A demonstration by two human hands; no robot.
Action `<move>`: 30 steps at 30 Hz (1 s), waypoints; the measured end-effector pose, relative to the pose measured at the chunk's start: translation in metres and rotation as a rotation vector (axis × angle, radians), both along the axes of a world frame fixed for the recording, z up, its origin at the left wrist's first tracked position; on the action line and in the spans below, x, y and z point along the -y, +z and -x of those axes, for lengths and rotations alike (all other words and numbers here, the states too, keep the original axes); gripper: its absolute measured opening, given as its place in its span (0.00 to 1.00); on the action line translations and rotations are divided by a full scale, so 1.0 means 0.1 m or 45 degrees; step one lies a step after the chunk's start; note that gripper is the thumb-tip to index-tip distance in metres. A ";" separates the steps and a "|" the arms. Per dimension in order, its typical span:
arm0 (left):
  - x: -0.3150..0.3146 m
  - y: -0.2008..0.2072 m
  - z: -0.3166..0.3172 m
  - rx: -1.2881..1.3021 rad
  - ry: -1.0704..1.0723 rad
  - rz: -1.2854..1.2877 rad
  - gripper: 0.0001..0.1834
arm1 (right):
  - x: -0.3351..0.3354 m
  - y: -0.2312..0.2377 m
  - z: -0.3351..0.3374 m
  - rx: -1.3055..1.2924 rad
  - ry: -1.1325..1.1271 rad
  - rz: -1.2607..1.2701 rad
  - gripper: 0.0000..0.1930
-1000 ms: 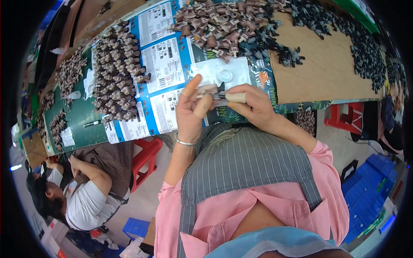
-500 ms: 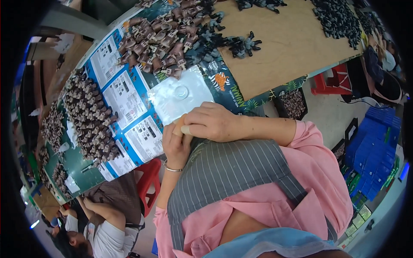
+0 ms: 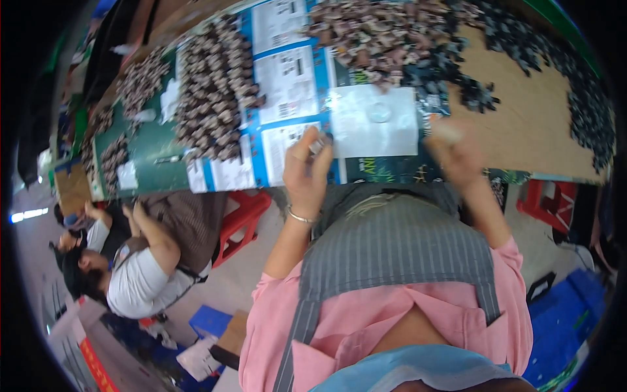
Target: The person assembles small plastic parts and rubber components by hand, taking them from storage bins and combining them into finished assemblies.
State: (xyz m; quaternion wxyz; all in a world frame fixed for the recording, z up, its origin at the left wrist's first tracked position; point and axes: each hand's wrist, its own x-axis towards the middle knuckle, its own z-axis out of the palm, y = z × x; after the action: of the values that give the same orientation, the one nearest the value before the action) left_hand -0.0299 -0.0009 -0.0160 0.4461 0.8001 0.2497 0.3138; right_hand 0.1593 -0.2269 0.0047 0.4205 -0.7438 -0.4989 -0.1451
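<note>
My left hand (image 3: 305,171) is raised at the table's near edge, thumb and fingers pinched round a small greyish piece (image 3: 318,145) too blurred to name. To its right, my right hand (image 3: 459,157) is smeared by motion over the near edge of the brown board, so its fingers cannot be read. Between the hands lies a white plastic sheet (image 3: 353,134) with a see-through round disc (image 3: 379,112) on it. Beyond the sheet spreads a heap of brownish-pink plastic toy parts (image 3: 379,36). Dark grey and black toy parts (image 3: 475,95) lie to its right.
Rows of small brown figures (image 3: 212,98) stand on the left, with loose piles (image 3: 140,78) farther left. A brown board (image 3: 535,124) covers the right side. Red stools (image 3: 243,219) are by the table. A co-worker in a white shirt (image 3: 140,281) sits at left.
My hands were together at the sheet's near edge; now they are apart, the left one to the left and the right one to the right. The whole view has turned.
</note>
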 end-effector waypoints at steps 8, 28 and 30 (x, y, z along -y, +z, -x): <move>-0.79 0.07 -0.02 -0.127 0.230 -0.074 0.37 | 0.47 0.11 -0.68 0.139 -0.333 0.579 0.14; -0.60 0.28 -0.50 0.014 -0.048 -0.829 0.35 | 0.39 0.08 -0.66 -0.137 -0.214 0.507 0.08; -0.46 0.29 -0.84 0.016 -0.234 -0.721 0.30 | 0.33 0.12 -0.65 -0.116 -0.224 0.515 0.08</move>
State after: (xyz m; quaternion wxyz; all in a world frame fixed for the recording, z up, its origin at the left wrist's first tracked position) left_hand 0.0540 0.0450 0.0133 0.2334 0.9100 0.0758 0.3342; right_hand 0.2247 -0.2603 0.0166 0.2706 -0.8593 -0.4317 -0.0444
